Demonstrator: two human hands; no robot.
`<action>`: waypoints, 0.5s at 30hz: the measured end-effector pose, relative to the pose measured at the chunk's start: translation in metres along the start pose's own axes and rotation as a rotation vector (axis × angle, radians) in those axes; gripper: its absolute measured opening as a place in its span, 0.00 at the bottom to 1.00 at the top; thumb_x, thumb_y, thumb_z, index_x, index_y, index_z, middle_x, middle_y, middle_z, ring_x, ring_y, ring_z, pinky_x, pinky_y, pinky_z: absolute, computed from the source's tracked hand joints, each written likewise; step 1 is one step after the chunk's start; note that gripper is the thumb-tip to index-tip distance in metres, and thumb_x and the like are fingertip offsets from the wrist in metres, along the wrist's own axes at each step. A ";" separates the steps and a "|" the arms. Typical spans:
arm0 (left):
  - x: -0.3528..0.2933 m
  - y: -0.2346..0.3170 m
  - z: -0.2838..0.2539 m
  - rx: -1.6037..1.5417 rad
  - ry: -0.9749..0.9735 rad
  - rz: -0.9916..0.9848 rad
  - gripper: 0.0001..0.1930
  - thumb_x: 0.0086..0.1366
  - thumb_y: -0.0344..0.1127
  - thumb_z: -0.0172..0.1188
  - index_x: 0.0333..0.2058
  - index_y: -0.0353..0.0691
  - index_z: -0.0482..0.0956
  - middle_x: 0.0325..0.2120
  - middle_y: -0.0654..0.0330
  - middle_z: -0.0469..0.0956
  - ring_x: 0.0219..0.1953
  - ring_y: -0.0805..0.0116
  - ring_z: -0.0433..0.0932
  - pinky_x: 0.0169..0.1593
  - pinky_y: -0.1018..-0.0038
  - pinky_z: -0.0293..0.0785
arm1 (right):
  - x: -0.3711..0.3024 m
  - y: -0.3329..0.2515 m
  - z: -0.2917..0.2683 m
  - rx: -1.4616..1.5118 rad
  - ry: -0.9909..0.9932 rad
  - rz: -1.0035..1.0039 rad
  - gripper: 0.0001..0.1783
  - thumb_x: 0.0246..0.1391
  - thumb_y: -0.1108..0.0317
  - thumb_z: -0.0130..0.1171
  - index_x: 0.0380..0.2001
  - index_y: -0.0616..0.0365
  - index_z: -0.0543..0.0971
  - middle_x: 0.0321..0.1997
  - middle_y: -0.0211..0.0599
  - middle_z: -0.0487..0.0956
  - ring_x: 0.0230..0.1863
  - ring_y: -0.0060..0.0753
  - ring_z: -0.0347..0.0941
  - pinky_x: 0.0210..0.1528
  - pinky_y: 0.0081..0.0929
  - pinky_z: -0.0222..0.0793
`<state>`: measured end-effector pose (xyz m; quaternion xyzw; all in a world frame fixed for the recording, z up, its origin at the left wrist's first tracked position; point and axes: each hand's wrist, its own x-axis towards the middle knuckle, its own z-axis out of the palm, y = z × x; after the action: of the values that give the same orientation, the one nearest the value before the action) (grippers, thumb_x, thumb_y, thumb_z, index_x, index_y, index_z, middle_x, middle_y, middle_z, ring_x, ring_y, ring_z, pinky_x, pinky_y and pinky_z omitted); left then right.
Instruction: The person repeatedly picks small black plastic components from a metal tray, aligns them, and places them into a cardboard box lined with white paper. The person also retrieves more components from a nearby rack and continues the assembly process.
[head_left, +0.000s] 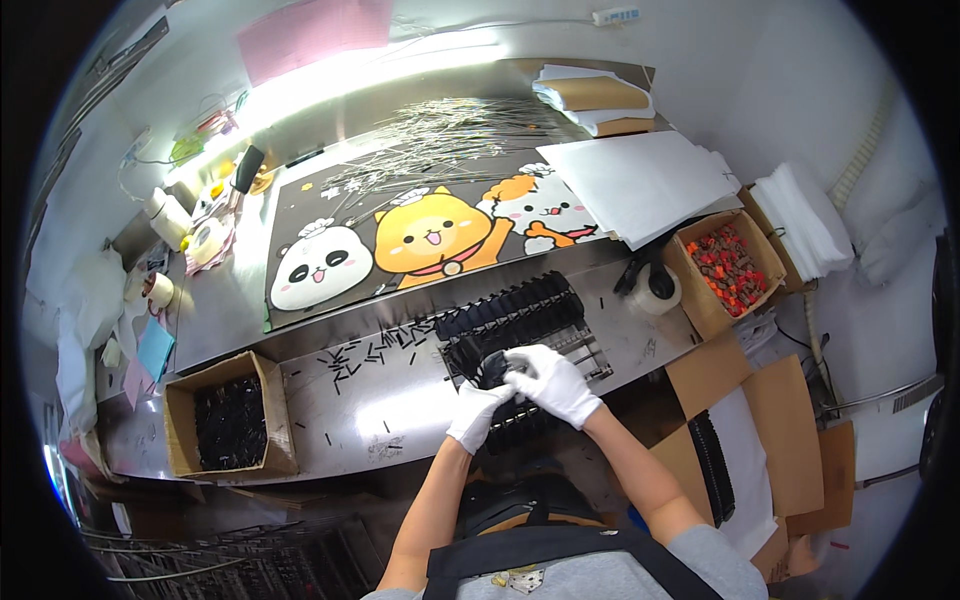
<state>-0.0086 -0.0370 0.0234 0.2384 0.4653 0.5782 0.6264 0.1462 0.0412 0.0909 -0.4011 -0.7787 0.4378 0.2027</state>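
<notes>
Both my hands wear white gloves and meet over the near part of a metal work surface. My left hand (477,412) is closed at the lower edge of a small dark plastic-looking part (491,368). From the right, my right hand (552,384) reaches to the same part with its fingers bent together; its fingertips partly cover the part, whose exact kind I cannot make out. Just beyond them lies a ribbed row of black parts (512,306) on a metal rack (596,352). More black pieces show below my hands.
Loose black strips (372,350) are scattered left of the rack. A cardboard box (281,425) of black pieces stands farther left; another box (697,300) holds red and brown pieces. Beside it sits a white tape roll (660,289). Thin rods (440,140) lie on a cartoon mat (360,215).
</notes>
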 end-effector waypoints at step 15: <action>-0.061 0.019 -0.084 -0.092 0.134 0.130 0.33 0.59 0.19 0.65 0.63 0.38 0.68 0.48 0.59 0.80 0.48 0.70 0.80 0.52 0.73 0.79 | 0.033 -0.039 0.095 0.010 -0.318 -0.057 0.17 0.60 0.54 0.57 0.37 0.59 0.82 0.35 0.42 0.83 0.39 0.44 0.79 0.44 0.35 0.73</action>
<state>-0.0842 -0.1106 0.0202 0.1998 0.4626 0.6530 0.5654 0.0460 0.0070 0.0724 -0.3032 -0.8100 0.4937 0.0911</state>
